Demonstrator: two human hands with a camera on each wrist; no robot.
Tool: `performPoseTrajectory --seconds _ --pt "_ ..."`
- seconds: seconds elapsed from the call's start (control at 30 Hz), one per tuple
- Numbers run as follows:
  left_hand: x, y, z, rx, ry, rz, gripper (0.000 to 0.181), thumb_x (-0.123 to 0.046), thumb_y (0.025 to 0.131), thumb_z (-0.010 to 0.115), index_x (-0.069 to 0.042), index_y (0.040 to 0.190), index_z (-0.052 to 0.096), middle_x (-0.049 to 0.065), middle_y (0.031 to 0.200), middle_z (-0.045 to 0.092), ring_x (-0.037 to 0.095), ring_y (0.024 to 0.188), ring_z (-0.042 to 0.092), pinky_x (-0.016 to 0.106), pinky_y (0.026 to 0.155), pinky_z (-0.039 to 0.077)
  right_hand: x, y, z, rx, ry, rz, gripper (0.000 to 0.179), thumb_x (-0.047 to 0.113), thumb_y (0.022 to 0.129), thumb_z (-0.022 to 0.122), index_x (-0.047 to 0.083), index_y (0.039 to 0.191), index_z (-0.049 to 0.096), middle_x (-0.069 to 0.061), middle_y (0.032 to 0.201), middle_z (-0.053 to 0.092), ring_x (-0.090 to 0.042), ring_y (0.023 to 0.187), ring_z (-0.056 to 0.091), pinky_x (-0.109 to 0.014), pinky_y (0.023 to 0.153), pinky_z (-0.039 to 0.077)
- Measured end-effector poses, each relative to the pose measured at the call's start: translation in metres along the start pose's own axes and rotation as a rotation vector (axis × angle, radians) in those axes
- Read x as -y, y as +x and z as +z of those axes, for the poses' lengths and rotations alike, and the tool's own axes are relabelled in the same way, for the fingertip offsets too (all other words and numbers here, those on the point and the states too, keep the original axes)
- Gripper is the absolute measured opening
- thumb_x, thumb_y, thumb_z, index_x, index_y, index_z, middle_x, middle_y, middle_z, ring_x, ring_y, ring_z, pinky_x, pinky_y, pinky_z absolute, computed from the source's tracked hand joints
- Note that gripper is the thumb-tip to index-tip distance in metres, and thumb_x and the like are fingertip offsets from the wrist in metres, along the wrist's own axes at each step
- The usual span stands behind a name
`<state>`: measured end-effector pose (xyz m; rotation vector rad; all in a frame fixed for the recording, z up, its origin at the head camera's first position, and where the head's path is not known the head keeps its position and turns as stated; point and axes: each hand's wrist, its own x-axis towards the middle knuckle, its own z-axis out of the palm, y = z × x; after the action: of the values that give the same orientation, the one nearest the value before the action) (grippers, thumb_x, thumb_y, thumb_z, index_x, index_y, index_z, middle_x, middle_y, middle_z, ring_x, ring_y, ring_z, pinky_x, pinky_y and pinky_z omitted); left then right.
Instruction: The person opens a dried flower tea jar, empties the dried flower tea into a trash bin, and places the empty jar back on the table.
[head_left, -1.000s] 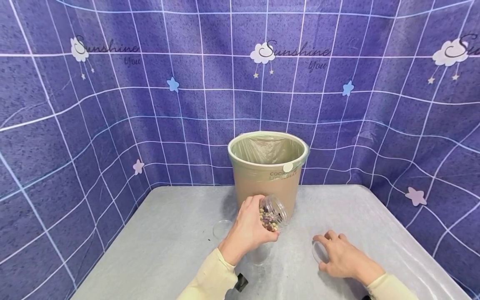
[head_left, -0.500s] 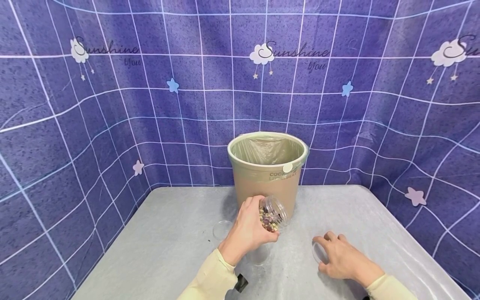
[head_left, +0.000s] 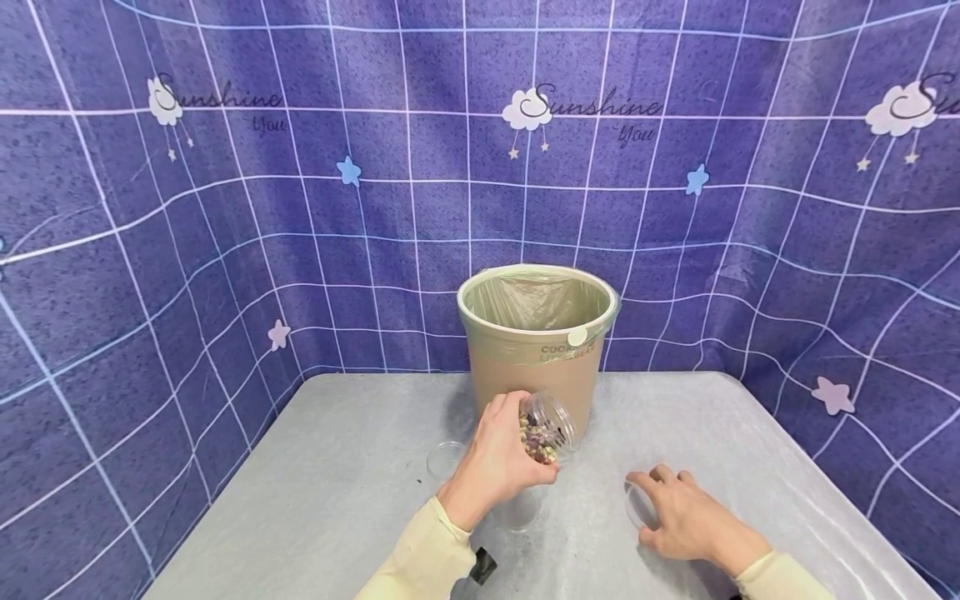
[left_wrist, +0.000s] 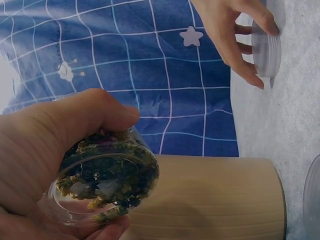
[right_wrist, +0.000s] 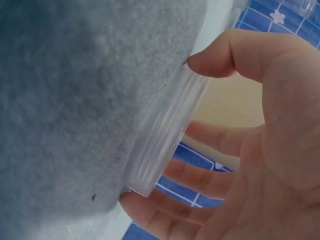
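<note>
My left hand (head_left: 491,454) grips a clear jar (head_left: 555,421) of dried flowers, tilted with its mouth to the right, in front of the bin. Its base and the yellow and dark dried flowers (left_wrist: 95,190) show in the left wrist view. On the table to the right, my right hand (head_left: 686,517) holds a clear round lid (head_left: 640,504) by its rim. The right wrist view shows the thumb at one end of this lid (right_wrist: 162,132) and fingertips at the other, down against the table. Part of the lid is hidden behind the fingers.
A beige bin (head_left: 525,375) with a clear liner stands at the back middle of the grey table (head_left: 352,500). Another clear round piece (head_left: 444,458) lies left of my left wrist. A clear round container (head_left: 517,512) stands partly behind the left arm. Blue curtain (head_left: 390,208) surrounds the table.
</note>
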<state>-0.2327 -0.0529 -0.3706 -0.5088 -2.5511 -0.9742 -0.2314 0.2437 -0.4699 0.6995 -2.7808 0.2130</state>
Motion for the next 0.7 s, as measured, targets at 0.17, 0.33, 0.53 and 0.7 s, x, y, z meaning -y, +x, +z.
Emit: performPoseTrajectory --seconds 0.17,0.33,0.53,0.7 --pt "0.0 0.0 0.0 -0.002 0.001 -0.003 0.09 -0.029 0.054 0.096 -0.012 0.132 0.055 0.005 0.122 0.06 0.021 0.113 0.057 0.039 0.098 0.052 0.0 0.001 -0.004 -0.001 0.017 0.017 0.069 0.038 0.071 0.085 0.012 0.132 0.064 -0.008 0.111 0.063 -0.03 0.086 0.058 -0.049 0.08 0.053" --pt "0.001 0.0 0.001 -0.002 0.008 -0.003 0.09 -0.03 0.054 0.096 -0.013 0.133 0.055 0.004 0.122 0.06 0.02 0.112 0.057 0.038 0.098 0.052 -0.001 0.006 -0.014 -0.05 0.017 0.028 0.07 0.048 0.076 0.083 0.011 0.133 0.064 -0.009 0.113 0.064 -0.031 0.093 0.061 -0.051 0.085 0.052" --pt "0.002 0.001 0.002 -0.001 0.013 -0.005 0.091 -0.03 0.054 0.096 -0.013 0.133 0.055 0.004 0.121 0.06 0.02 0.112 0.057 0.038 0.097 0.052 0.0 0.013 -0.029 -0.121 0.033 0.027 0.07 0.05 0.078 0.083 0.012 0.133 0.064 -0.011 0.117 0.066 -0.036 0.096 0.063 -0.054 0.084 0.054" --pt "0.001 0.001 0.003 0.001 0.01 -0.005 0.09 -0.029 0.054 0.096 -0.013 0.132 0.055 0.003 0.12 0.06 0.02 0.111 0.057 0.038 0.097 0.052 0.004 0.021 -0.041 -0.165 0.062 0.027 0.068 0.047 0.08 0.082 0.011 0.135 0.063 -0.013 0.12 0.066 -0.04 0.099 0.063 -0.057 0.085 0.054"
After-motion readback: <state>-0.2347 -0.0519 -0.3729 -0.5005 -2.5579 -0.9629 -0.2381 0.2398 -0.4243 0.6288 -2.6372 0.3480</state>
